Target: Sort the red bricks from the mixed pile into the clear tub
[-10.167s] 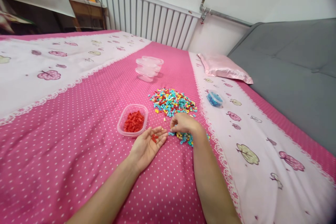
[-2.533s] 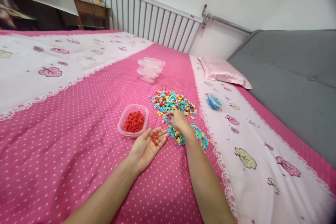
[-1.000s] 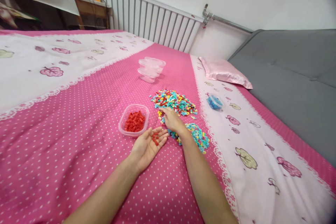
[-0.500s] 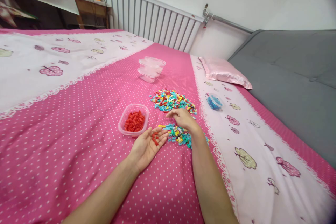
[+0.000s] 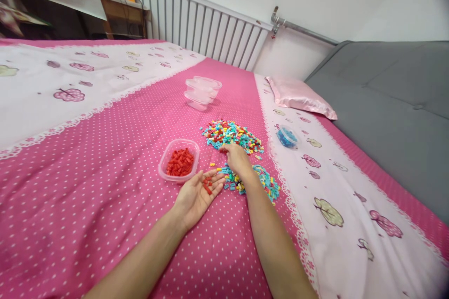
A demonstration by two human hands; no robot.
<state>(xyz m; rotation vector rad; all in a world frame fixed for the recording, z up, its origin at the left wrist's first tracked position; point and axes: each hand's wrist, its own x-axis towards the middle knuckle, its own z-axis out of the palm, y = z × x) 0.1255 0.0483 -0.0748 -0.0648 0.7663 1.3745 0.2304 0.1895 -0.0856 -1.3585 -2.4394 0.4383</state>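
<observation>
My left hand (image 5: 194, 196) lies palm up on the pink dotted bedspread (image 5: 105, 187), fingers apart, with a few small red pieces (image 5: 207, 186) resting near its fingertips. Just beyond it stands a clear tub of red pieces (image 5: 178, 160). My right hand (image 5: 238, 161) reaches into the heap of small mixed-colour pieces (image 5: 231, 134), its fingers curled down at the heap's near edge; what they pinch is hidden. More mixed pieces (image 5: 264, 182) lie spread under and beside my right wrist.
A stack of empty clear tubs (image 5: 202, 91) stands farther back on the bed. A small tub of blue pieces (image 5: 286, 136) sits to the right on the white strip. A pink pillow (image 5: 301, 97), a grey headboard (image 5: 386, 103) and a radiator (image 5: 203, 28) border the bed.
My right hand has gone from the near spread of pieces to the heap's near edge, shifting a little left. My left hand has stayed palm up with the red pieces.
</observation>
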